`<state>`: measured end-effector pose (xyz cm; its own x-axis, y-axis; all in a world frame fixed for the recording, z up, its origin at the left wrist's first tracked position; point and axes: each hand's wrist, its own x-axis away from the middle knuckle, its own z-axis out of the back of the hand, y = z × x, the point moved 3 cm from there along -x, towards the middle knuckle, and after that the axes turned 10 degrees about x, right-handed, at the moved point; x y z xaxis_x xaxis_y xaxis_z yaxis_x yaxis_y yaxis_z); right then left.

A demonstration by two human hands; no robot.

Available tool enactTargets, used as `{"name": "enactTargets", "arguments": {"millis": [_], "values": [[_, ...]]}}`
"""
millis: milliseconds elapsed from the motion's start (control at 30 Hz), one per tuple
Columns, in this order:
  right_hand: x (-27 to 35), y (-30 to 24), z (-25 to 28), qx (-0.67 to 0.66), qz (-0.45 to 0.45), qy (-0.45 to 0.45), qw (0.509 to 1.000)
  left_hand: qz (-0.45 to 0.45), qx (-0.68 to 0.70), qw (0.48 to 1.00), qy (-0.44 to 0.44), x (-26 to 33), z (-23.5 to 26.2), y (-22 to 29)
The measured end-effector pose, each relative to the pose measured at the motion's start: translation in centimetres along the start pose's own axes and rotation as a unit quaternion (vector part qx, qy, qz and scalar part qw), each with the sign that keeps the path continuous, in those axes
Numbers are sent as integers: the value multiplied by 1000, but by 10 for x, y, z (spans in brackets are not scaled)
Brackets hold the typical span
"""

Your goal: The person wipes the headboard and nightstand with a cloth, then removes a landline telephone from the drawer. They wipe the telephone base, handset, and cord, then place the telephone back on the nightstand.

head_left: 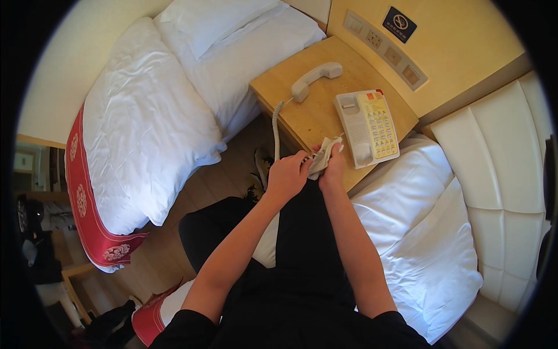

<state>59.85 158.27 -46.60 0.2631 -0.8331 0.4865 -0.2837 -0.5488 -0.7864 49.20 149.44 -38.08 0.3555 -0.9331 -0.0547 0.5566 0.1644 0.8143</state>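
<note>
My left hand [289,175] and my right hand [333,168] are close together in front of the nightstand's near edge. A crumpled whitish cloth or tissue [319,166] is gripped in my right hand. Between the hands a short stretch of coiled phone cord shows beside the cloth, and my left fingers are closed on it. The rest of the white coiled cord [275,131] runs from behind my left hand up to the handset [314,80], which lies off its base. Right of it stands the white desk phone base [367,128], with a yellow keypad panel.
The wooden nightstand [314,119] stands between a bed with white bedding [151,116] and red runner [81,192] on the left, and white bedding [418,232] by a padded headboard [488,157] on the right. A socket panel [383,49] is on the wall.
</note>
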Motion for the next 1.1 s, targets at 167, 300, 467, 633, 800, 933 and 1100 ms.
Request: {"name": "enactTargets", "arguments": {"millis": [167, 300, 467, 633, 800, 933, 1100], "values": [[31, 6, -21, -181, -47, -67, 980, -46, 5, 998, 36, 3, 5, -3], [47, 20, -30, -151, -103, -108, 977, -65, -68, 995, -19, 7, 0, 2], [23, 13, -5, -116, -78, -41, 989, -60, -48, 997, -28, 13, 8, 8], [48, 9, -27, -101, -54, -48, 992, -69, -57, 996, 3, 19, 12, 9], [61, 20, -32, -24, -35, -43, 998, -49, -59, 997, -25, 22, 14, 7], [46, 11, -26, -106, -80, -42, 990, -78, -24, 997, 15, 26, 19, 9], [62, 6, -37, -102, -53, -59, 992, -42, -10, 999, 0, 29, 26, 4]]}}
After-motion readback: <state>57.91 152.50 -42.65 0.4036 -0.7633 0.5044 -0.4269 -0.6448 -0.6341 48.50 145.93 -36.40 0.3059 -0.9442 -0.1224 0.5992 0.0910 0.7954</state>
